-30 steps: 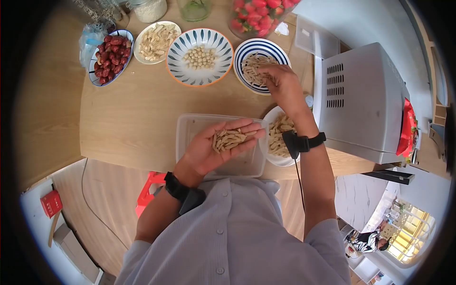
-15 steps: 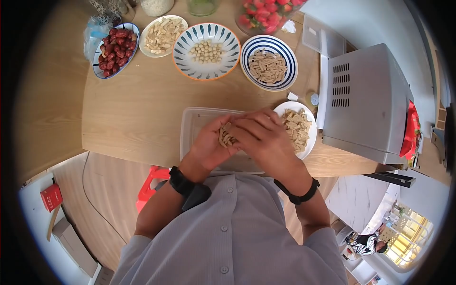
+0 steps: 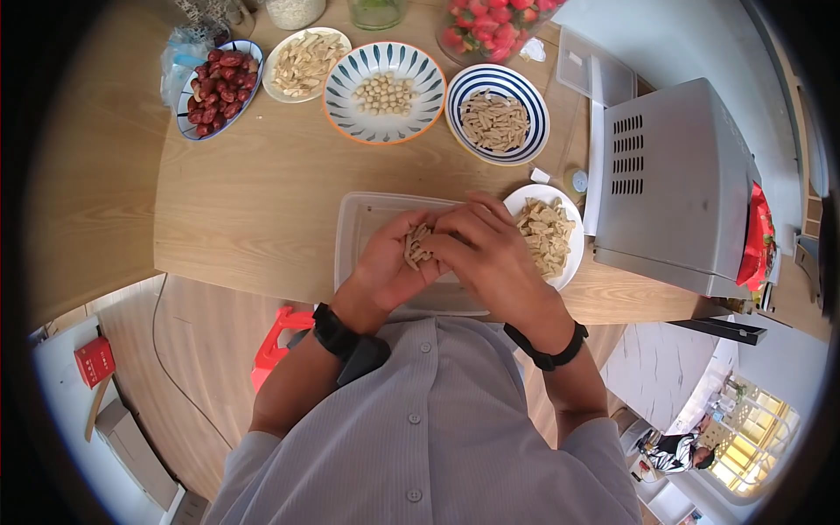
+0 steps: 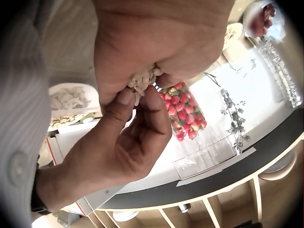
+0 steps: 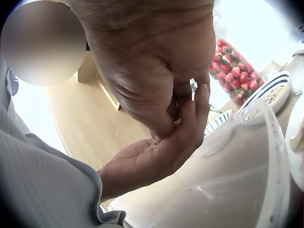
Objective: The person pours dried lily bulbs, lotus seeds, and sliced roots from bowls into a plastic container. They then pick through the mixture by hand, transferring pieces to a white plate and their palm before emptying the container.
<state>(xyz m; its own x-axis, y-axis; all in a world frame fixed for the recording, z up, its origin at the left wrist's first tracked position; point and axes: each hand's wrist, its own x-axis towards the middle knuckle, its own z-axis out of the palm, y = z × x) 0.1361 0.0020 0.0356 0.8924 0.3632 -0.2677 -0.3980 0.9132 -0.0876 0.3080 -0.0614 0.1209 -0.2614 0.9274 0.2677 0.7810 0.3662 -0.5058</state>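
Note:
Cupped over a clear plastic tub (image 3: 348, 229), the left hand (image 3: 385, 267) holds a small heap of pale brown strips (image 3: 416, 248). The right hand (image 3: 494, 262) meets it from the right; in the left wrist view its thumb and fingertips pinch at the strips (image 4: 141, 81). Both hands touch. In the right wrist view the right hand (image 5: 147, 61) hides the strips, with the left hand's fingers (image 5: 187, 126) below it. Similar strips fill a blue-ringed bowl (image 3: 540, 114) behind the hands, and larger pieces lie on a white plate (image 3: 573, 254) beside the right hand.
Along the back stand a plate of red dates (image 3: 219, 92), a plate of pale slices (image 3: 306, 64), a leaf-patterned bowl (image 3: 429, 118) of round pale pieces and a container of strawberries (image 3: 494, 26). A grey appliance (image 3: 669, 175) stands at the right; a red stool (image 3: 273, 343) is below the table.
The right hand has come from the blue-ringed bowl down to the left hand. The left hand's fingers, spread flat a second ago, are now drawn in around the strips.

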